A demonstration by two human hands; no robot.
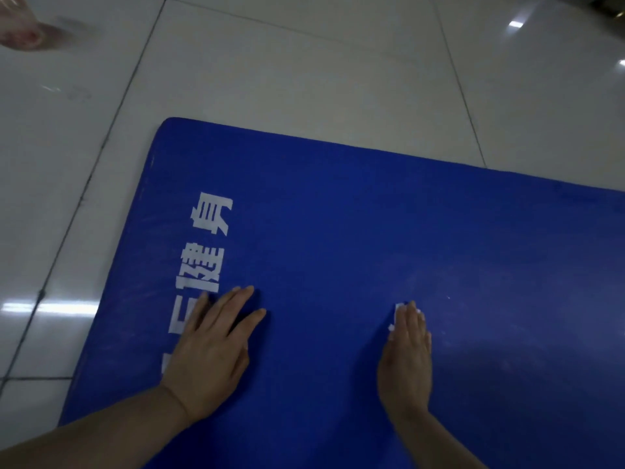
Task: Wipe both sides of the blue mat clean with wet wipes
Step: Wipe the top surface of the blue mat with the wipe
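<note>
Blue mat (372,248) top side is being wiped: right hand (407,353) presses wet wipe (399,308) flat, left hand (209,346) rests flat, fingers straight; the next stroke needs steady pressure.

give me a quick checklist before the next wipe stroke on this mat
1. Wipe under the right hand: ok, white wet wipe shows at the fingertips.
2. Left hand steadying the blue mat: ok, fingers flat beside the white lettering.
3. Mat lying flat on the tiled floor: ok for the part in view.
4. Dirt left to wipe: not ok, pale scuffs ahead of the wipe.
5. Wipe still wet: cannot tell.
6. Underside cleaned: cannot tell, hidden.
</note>
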